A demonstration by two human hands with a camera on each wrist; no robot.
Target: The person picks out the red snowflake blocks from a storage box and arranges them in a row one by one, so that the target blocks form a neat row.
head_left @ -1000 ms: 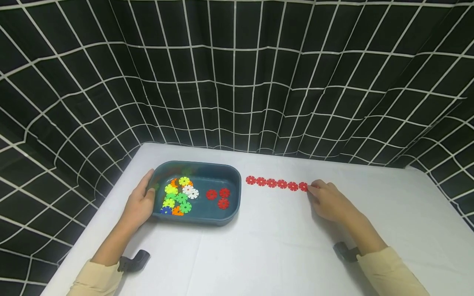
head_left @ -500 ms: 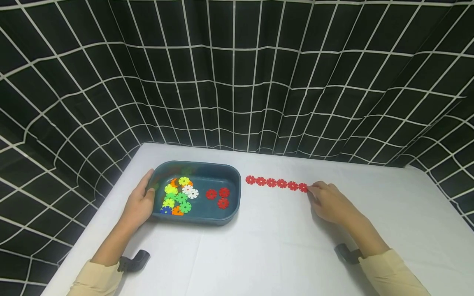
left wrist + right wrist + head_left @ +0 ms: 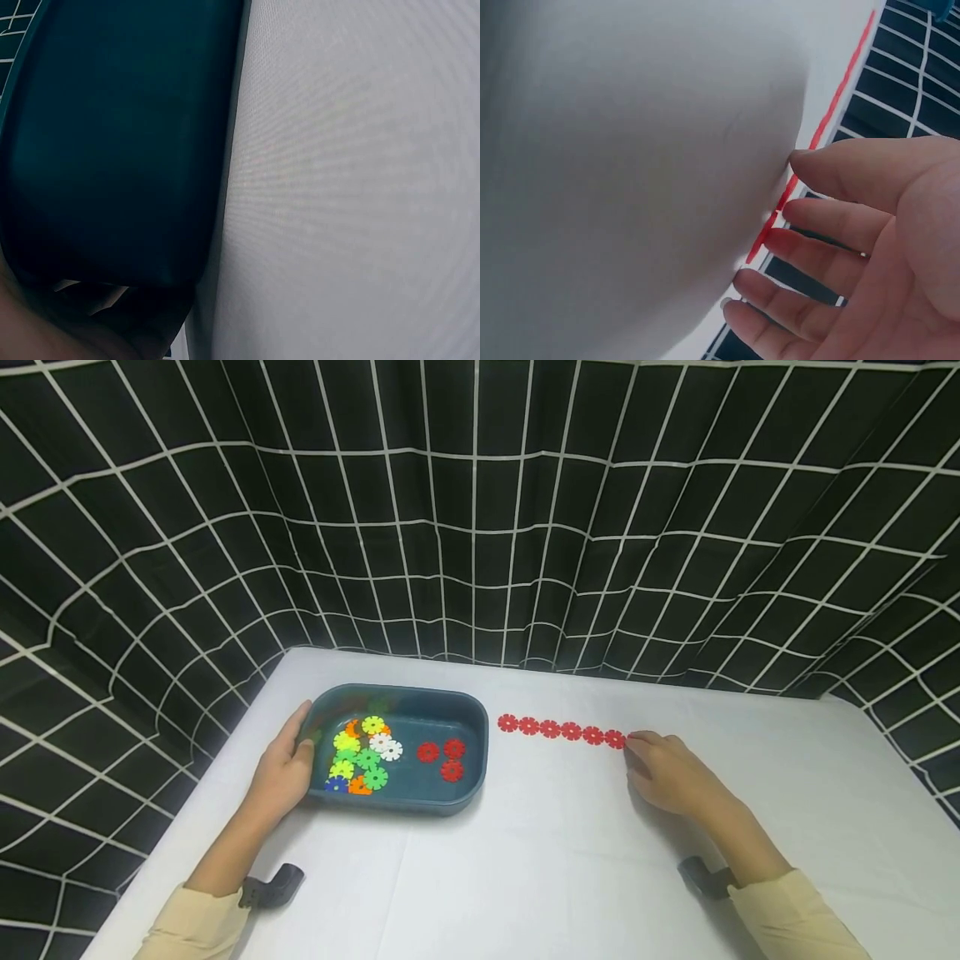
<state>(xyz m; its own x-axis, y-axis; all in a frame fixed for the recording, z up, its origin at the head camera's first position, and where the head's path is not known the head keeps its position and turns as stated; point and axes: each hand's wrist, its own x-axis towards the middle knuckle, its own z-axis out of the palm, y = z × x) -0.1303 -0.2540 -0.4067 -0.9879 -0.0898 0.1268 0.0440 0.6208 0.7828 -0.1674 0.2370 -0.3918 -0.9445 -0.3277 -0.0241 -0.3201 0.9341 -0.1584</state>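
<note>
At left of centre in the head view, the left hand (image 3: 283,772) grips the tray (image 3: 405,807) by its left end, thumb at the rim. Mixed discs (image 3: 367,758) fill the tray's left part; three red discs (image 3: 453,749) lie in its right. Right of the tray, a red row (image 3: 553,729) of discs crosses the tabletop (image 3: 510,868). At its right end the right hand (image 3: 666,775) rests, fingers loosely extended, thumb apart; whether they touch a disc is unclear.
</note>
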